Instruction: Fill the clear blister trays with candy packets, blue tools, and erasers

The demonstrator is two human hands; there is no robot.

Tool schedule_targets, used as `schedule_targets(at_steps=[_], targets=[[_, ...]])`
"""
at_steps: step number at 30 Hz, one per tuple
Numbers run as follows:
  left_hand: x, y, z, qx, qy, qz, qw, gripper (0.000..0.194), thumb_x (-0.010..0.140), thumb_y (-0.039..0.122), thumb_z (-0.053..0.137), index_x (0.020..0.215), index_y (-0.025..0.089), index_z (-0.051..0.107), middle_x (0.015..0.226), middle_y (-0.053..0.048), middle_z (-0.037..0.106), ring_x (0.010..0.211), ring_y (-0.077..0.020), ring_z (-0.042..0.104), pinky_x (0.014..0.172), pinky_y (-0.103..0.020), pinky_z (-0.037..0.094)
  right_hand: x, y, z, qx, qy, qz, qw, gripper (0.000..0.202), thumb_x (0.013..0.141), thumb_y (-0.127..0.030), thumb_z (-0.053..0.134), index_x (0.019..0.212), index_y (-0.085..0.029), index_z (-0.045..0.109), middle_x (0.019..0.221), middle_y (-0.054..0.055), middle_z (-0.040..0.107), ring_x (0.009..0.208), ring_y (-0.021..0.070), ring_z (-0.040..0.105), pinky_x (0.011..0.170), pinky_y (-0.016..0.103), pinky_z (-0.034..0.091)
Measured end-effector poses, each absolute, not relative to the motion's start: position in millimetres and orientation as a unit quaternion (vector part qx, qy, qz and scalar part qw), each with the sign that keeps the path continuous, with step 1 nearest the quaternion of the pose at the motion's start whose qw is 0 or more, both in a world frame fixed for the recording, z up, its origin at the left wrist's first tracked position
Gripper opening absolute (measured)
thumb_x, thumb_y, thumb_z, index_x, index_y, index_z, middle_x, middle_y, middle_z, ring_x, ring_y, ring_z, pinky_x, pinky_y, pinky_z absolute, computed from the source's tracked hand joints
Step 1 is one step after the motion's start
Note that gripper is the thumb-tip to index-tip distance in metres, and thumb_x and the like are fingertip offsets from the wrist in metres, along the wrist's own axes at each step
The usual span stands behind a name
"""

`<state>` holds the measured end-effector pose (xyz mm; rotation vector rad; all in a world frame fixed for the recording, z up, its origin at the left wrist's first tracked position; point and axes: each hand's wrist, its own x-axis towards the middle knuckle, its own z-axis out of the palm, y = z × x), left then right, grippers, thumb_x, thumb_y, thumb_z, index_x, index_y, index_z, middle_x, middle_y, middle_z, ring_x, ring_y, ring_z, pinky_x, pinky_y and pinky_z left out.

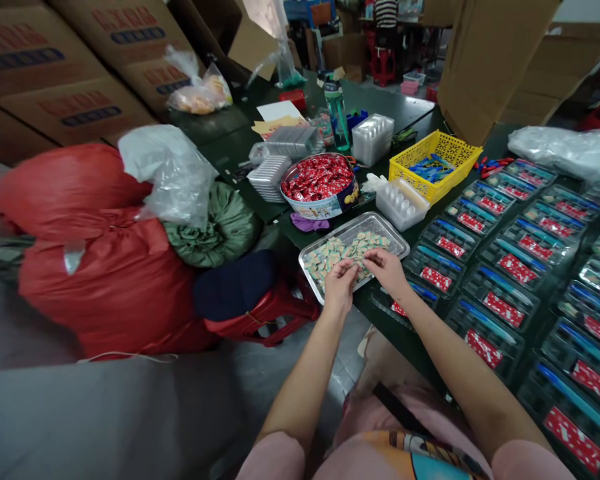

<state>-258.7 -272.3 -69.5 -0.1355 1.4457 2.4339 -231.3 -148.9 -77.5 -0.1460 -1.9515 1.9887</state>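
Observation:
A shallow metal tray (405, 248) stands at the table's edge, holding a loose heap of small pale-green and beige square pieces (330, 250). My left hand (342, 280) is over the tray's near side, its fingers pinched together. Beside it my right hand (386, 270) also pinches, with its fingertips close to those of the left. Whatever is between the fingers is too small to tell apart from the pieces behind. To the right lie rows of clear plastic trays (500, 303), each with a blue pen-like tool and a red dotted packet (503, 307).
Behind the tray stand a round tin (320, 210) of red packets, stacked clear trays (403, 203) and a yellow basket (433, 193) with blue tools. A green bottle (336, 113) stands further back. Red sacks (100, 280) and a stool (265, 320) are at left.

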Motion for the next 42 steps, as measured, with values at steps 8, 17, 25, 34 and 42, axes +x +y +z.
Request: schedule_targets(at_steps=[8,17,25,34,42], targets=[[-261,-277,-76,-0.057,0.466,0.867,0.168,0.036,0.052,0.024,0.088,0.080,0.018,0.065,0.069,0.003,0.065,0.066,-0.0082,0.064,0.063,-0.018,0.050,-236,-150,-82,-0.107,-0.617,0.750,0.212,0.022,0.076,-0.037,0.067,0.088,-0.019,0.062,0.081,0.000,0.065,0.074,0.0142,0.062,0.075,0.028,0.051],[-263,-276,-82,-0.068,0.431,0.882,0.179,0.039,0.051,0.021,0.089,0.082,0.018,0.065,0.070,0.003,0.065,0.065,-0.0078,0.064,0.062,-0.017,0.051,-228,-156,-77,-0.085,-0.694,0.690,0.185,0.017,0.078,-0.033,0.064,0.087,-0.019,0.066,0.084,0.002,0.068,0.074,0.0151,0.062,0.073,0.029,0.051],[-262,-277,-83,-0.065,0.457,0.874,0.154,0.035,0.053,0.023,0.088,0.081,0.018,0.067,0.071,0.003,0.065,0.063,-0.0061,0.062,0.065,-0.018,0.051,-220,-160,-73,-0.060,-0.717,0.669,0.184,0.020,0.080,-0.035,0.063,0.091,-0.020,0.070,0.091,0.004,0.071,0.084,0.0182,0.065,0.076,0.030,0.051],[-261,-279,-84,-0.060,0.464,0.869,0.161,0.036,0.049,0.023,0.089,0.077,0.018,0.069,0.072,0.001,0.067,0.062,-0.0074,0.062,0.061,-0.018,0.051,-219,-160,-75,-0.067,-0.700,0.687,0.182,0.021,0.080,-0.039,0.064,0.089,-0.020,0.069,0.086,0.003,0.070,0.078,0.0171,0.065,0.076,0.031,0.052],[-255,-276,-77,-0.065,0.467,0.874,0.120,0.030,0.052,0.023,0.087,0.073,0.018,0.066,0.069,0.003,0.065,0.064,-0.0072,0.061,0.062,-0.018,0.048,-215,-166,-70,-0.059,-0.719,0.659,0.212,0.023,0.078,-0.039,0.067,0.093,-0.021,0.069,0.088,0.003,0.069,0.079,0.0171,0.063,0.075,0.030,0.051]])
